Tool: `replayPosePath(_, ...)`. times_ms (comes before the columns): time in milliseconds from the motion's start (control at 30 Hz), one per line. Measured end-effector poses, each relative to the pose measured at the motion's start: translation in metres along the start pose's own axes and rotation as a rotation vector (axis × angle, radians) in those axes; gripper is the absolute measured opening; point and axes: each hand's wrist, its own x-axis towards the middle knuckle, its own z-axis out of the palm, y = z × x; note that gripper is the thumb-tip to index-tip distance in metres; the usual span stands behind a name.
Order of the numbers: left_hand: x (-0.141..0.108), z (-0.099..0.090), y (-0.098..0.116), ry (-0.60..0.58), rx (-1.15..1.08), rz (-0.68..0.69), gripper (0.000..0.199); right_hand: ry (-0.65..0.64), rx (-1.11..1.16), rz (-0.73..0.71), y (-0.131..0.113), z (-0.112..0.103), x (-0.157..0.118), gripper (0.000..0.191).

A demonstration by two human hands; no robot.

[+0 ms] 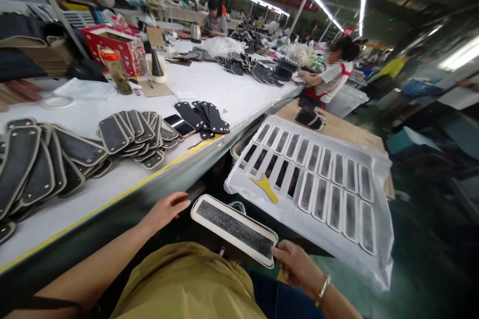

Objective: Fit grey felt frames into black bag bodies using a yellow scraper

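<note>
A long panel with rounded corners point(234, 228), dark grey in the middle with a cream rim, hangs tilted in front of my body. My right hand point(294, 261) pinches its right end between thumb and fingers. Something yellow shows just below that hand, too hidden to name. Off the panel's left end is my left hand point(168, 211), fingers loosely apart and nothing in them. To the right, similar panels point(320, 204) lie in two rows on a white-covered board point(277, 212). A yellow scraper-like tool point(265, 188) rests among the slots at its near left.
On the white table point(194, 77) are piles of dark trimmed pieces point(32, 164), a phone point(179, 125), black pieces point(209, 117), a jar point(117, 72) and a red box point(116, 45). The table's yellow-taped edge runs along my left. A co-worker point(329, 77) is farther along the table.
</note>
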Motion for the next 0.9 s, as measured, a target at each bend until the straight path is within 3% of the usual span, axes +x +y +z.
replayPosePath(100, 0.006, 0.01, -0.003, -0.174, -0.032, -0.028, 0.054, 0.083, -0.082, -0.116, 0.002, 0.002, 0.003, 0.045)
replayPosePath(200, 0.01, 0.016, 0.003, -0.249, -0.064, -0.024, 0.048, 0.106, -0.116, -0.196, 0.003, 0.003, 0.006, 0.045)
replayPosePath(400, 0.015, 0.007, 0.006, -0.365, -0.095, -0.09, 0.046, 0.028, 0.214, -0.141, 0.006, 0.011, 0.003, 0.049)
replayPosePath(533, 0.018, 0.006, 0.003, -0.408, -0.117, -0.124, 0.044, 0.068, 0.252, -0.142, 0.007, 0.018, -0.001, 0.054)
replayPosePath(767, 0.019, 0.005, 0.001, -0.376, -0.113, -0.127, 0.045, 0.236, -0.08, -0.273, 0.003, 0.017, -0.001, 0.07)
replayPosePath(900, 0.018, -0.003, -0.002, -0.348, -0.169, -0.108, 0.045, 0.624, -0.54, -0.454, -0.013, 0.028, -0.008, 0.064)
